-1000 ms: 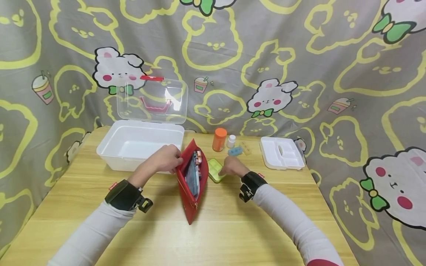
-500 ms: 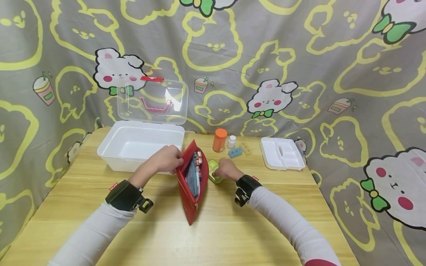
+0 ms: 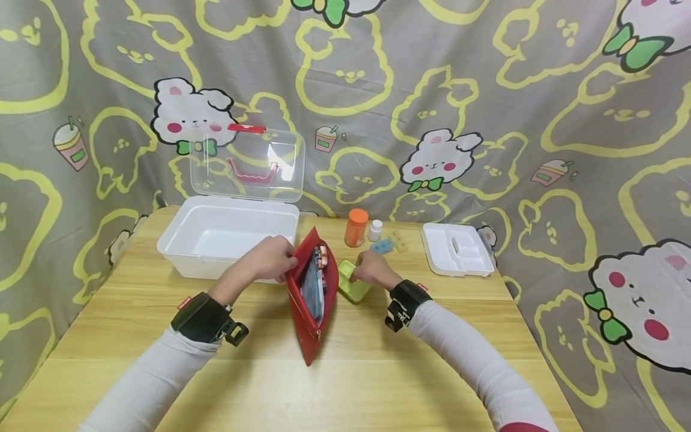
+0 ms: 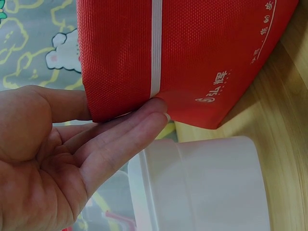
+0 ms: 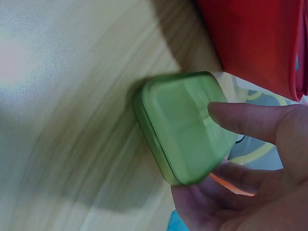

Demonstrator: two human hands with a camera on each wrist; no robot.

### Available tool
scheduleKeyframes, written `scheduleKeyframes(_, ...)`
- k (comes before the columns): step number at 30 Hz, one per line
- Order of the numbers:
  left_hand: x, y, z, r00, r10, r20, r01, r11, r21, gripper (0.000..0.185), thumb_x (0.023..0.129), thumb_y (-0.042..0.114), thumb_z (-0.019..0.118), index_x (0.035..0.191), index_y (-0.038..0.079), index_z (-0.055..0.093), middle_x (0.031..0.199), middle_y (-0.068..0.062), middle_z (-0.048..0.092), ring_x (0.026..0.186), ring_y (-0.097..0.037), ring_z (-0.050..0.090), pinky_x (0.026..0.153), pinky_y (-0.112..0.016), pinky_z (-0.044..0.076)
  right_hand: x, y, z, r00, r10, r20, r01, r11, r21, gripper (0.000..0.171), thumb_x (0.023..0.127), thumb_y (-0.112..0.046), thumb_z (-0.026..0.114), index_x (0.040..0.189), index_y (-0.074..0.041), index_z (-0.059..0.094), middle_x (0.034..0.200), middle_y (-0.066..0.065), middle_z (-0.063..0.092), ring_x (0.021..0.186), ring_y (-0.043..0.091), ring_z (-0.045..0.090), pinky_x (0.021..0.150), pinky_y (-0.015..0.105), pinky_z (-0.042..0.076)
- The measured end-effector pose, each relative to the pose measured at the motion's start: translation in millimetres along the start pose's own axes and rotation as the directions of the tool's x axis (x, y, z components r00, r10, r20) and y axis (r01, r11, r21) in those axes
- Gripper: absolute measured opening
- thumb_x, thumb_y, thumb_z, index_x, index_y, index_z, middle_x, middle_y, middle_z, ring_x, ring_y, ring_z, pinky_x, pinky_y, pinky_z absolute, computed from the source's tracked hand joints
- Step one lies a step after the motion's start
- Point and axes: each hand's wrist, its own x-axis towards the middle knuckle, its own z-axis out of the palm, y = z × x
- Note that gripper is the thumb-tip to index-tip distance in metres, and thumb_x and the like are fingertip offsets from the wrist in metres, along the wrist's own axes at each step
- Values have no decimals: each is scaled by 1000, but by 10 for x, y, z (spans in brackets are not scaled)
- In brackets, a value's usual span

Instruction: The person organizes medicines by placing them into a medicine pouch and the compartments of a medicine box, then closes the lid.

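My left hand (image 3: 268,258) pinches the top edge of the red pouch (image 3: 311,294), holding it upright and open on the desk (image 3: 345,372) in front of the white box (image 3: 227,235). My right hand (image 3: 372,270) curls round the green pill case (image 3: 353,282), tilted up just beside the pouch's mouth.
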Motion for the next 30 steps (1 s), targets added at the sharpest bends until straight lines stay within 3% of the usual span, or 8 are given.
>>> scheduleKeyframes(3, -4, 5, 2, 1000, -7, 3, 7, 1000, -1, 22, 98, 7, 53, 96, -5, 71, 80, -13, 72, 63, -20, 72, 64, -37, 62, -8, 4, -47, 1000, 6, 12, -6, 1000, 0, 24, 76, -20, 81, 76, -8, 61, 73, 2, 58, 68, 16, 52, 57, 24, 41)
scheduleKeyframes(8, -3, 14, 4, 1000, 7, 6, -7, 1000, 3, 22, 97, 6, 53, 92, -4, 72, 77, -12, 71, 63, -21, 73, 60, -32, 61, -17, -2, -140, 999, 26, 41, -28, 999, 31, 40, 79, -19, 80, 55, -14, 49, 52, -2, 49, 53, 13, 52, 51, 23, 41)
scheduleKeyframes(11, -1, 14, 0, 1000, 12, 3, -12, 1000, 4, 23, 97, 6, 52, 91, -4, 72, 76, -12, 71, 63, -21, 73, 61, -34, 62, -37, -17, -220, 999, 15, 37, -17, 998, 63, 39, 82, -17, 79, 55, -14, 50, 52, -1, 53, 53, 14, 58, 53, 24, 47)
scheduleKeyframes(16, 12, 14, 0, 1000, 23, 2, -23, 1000, 11, 22, 97, 6, 52, 90, -4, 71, 76, -12, 71, 62, -21, 73, 63, -37, 62, -86, -81, -408, 1000, -14, -22, 16, 995, 99, 22, 83, -17, 79, 74, -6, 62, 69, 8, 68, 59, 18, 69, 60, 29, 58)
scheduleKeyframes(18, 18, 12, 3, 1000, 25, 1, -25, 1000, 15, 22, 97, 6, 52, 89, -3, 71, 76, -12, 71, 62, -20, 72, 60, -34, 61, -109, -120, -492, 999, -22, -42, 26, 994, 107, 22, 83, -18, 79, 86, 0, 66, 81, 14, 72, 61, 19, 72, 59, 28, 58)
scheduleKeyframes(23, 11, 24, -3, 1000, 17, -1, -17, 1000, 24, 22, 97, 6, 53, 88, -3, 71, 75, -11, 71, 61, -20, 72, 55, -28, 58, -207, -258, -710, 997, -58, -49, 65, 983, 171, 56, 85, -20, 77, 130, 6, 58, 117, 25, 69, 66, 20, 73, 64, 29, 61)
scheduleKeyframes(26, 10, 37, -6, 1000, 14, -2, -14, 1000, 25, 22, 97, 6, 53, 88, -3, 71, 75, -11, 71, 62, -20, 72, 55, -27, 58, -276, -368, -806, 995, -90, -42, 97, 973, 208, 66, 86, -21, 77, 142, 2, 51, 117, 24, 70, 65, 19, 73, 68, 34, 62)
scheduleKeyframes(30, 13, 46, -2, 1000, 7, 1, -7, 1000, 23, 22, 97, 6, 53, 86, -2, 71, 75, -11, 70, 61, -19, 72, 55, -27, 57, -386, -540, -838, 988, -152, -27, 154, 957, 245, 62, 86, -20, 77, 140, -1, 54, 114, 21, 70, 65, 19, 73, 64, 34, 63)
